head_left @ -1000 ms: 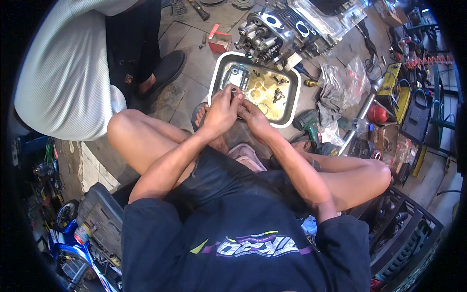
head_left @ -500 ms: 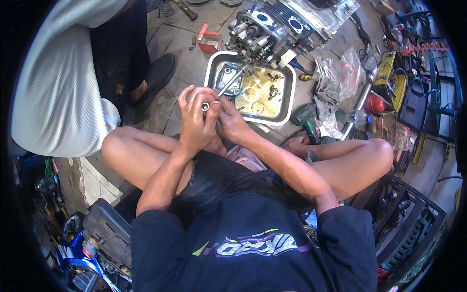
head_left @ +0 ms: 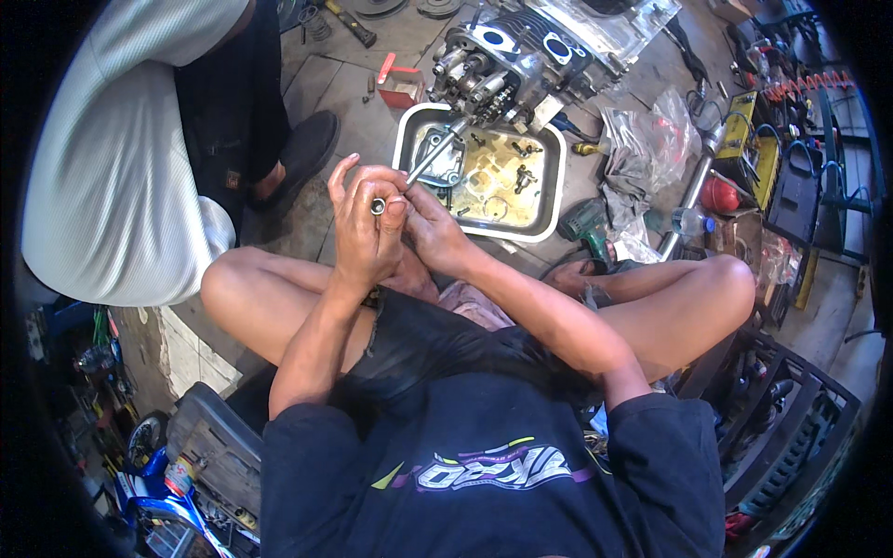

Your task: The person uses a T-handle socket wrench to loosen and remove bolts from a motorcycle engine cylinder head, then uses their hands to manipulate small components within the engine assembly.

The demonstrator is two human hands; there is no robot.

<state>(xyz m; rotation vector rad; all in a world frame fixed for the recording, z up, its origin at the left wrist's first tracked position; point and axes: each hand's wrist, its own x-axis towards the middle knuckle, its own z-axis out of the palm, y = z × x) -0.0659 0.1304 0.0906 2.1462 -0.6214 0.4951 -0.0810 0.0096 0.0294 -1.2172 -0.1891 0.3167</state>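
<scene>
Gleaming, slender, straight metal rod (head_left: 436, 153)

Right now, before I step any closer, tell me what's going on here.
The seated person has the left hand and right hand closed on a metal socket wrench; its hollow end shows at the left hand. Its shaft slants over a white-rimmed tray toward the partly opened engine; whether it touches is unclear. A metal cover and small dark parts lie in the tray.
</scene>
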